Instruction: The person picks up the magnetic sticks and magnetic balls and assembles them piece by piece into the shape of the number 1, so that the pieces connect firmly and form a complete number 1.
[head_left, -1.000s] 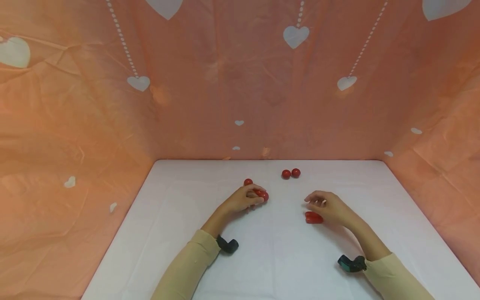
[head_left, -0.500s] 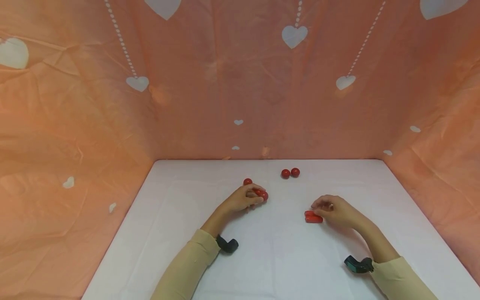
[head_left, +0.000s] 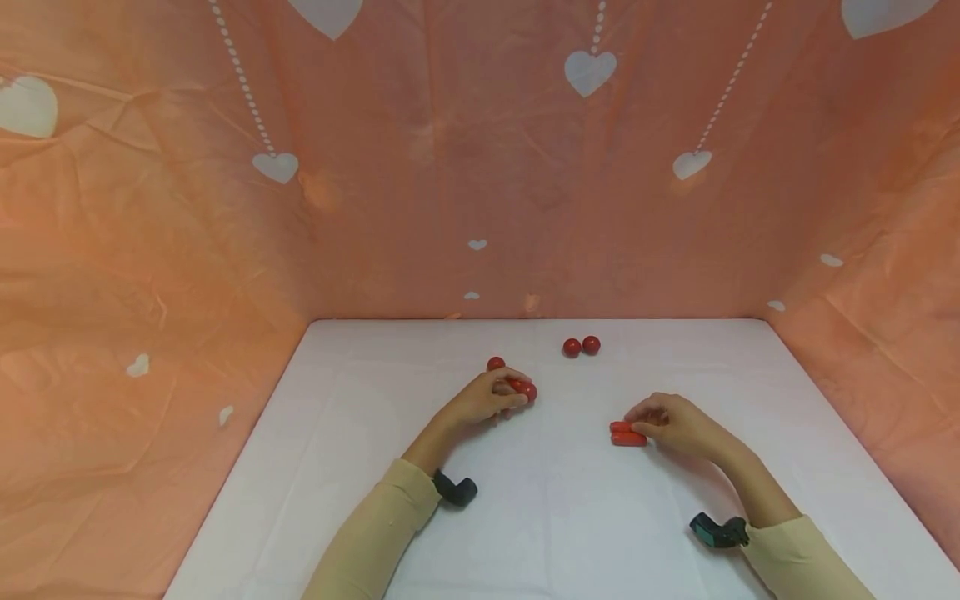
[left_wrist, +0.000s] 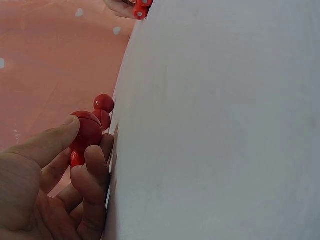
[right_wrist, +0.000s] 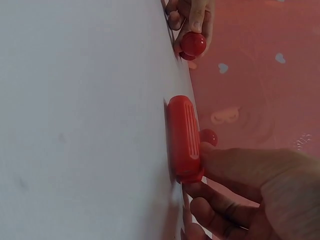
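My left hand (head_left: 483, 397) pinches a glossy red ball (left_wrist: 89, 131) between thumb and fingers, left of the table's middle. A narrow red piece (left_wrist: 76, 159) shows below that ball, partly hidden by fingers. Just behind the hand lies another red ball (head_left: 496, 363). To the right, two short red rods lie side by side on the table. The front one is a grooved rod (right_wrist: 182, 135); the rear rod (head_left: 619, 427) is mostly covered. My right hand (head_left: 675, 423) pinches the right end of the rear rod, thumb in front and fingers curled behind. The far rod ends show grey dots in the left wrist view.
Two red balls, a left one (head_left: 572, 347) and a right one (head_left: 591, 344), sit near the back of the white table (head_left: 547, 517). Orange cloth (head_left: 480, 167) with pale hearts hangs behind and at both sides. Each wrist wears a dark camera.
My right hand has come down and slightly right from above the rods, and its fingers now close on the rear one. The left hand stays in place with its ball.
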